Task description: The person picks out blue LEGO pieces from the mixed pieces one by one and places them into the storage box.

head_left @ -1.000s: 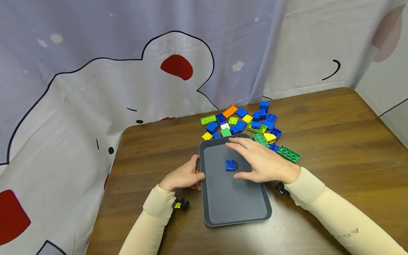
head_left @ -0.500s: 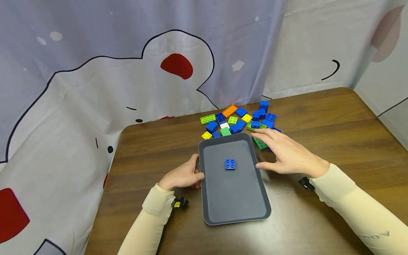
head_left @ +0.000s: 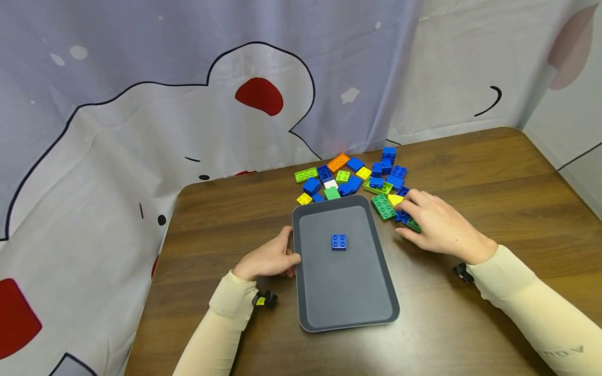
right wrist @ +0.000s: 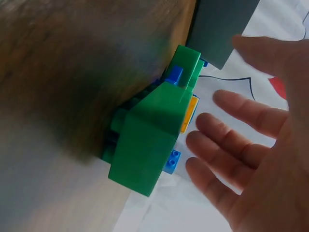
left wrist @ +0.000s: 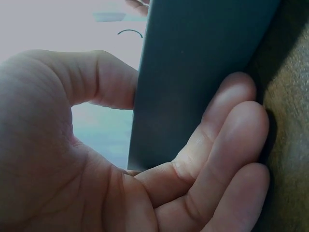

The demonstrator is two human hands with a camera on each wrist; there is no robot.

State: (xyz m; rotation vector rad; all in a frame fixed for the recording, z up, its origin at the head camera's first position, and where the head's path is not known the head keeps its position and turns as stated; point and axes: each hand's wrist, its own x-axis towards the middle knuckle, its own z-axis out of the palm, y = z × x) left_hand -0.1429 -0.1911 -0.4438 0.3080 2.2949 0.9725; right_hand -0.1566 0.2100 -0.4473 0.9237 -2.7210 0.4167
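A dark grey tray (head_left: 348,295) lies on the table with one blue building brick (head_left: 338,242) in it, studs up. My left hand (head_left: 269,257) holds the tray's left edge; in the left wrist view the thumb is at the rim and the curled fingers (left wrist: 231,130) lie against the tray's outer side (left wrist: 178,72). To the right of the tray, my right hand (head_left: 439,227) hovers over the pile's near right end, partly hiding a dark green brick (head_left: 414,225). In the right wrist view its fingers are spread apart from that green brick (right wrist: 145,135), holding nothing.
Several loose bricks lie behind the tray, among them an orange one (head_left: 338,163), a lime one (head_left: 307,175), a yellow one (head_left: 304,199) and a green one (head_left: 383,207). A patterned curtain (head_left: 188,125) hangs behind the wooden table (head_left: 216,214).
My right hand has moved right, from above the tray to over the bricks at its right. The left hand stays at the tray's edge, and the blue brick stays in the tray.
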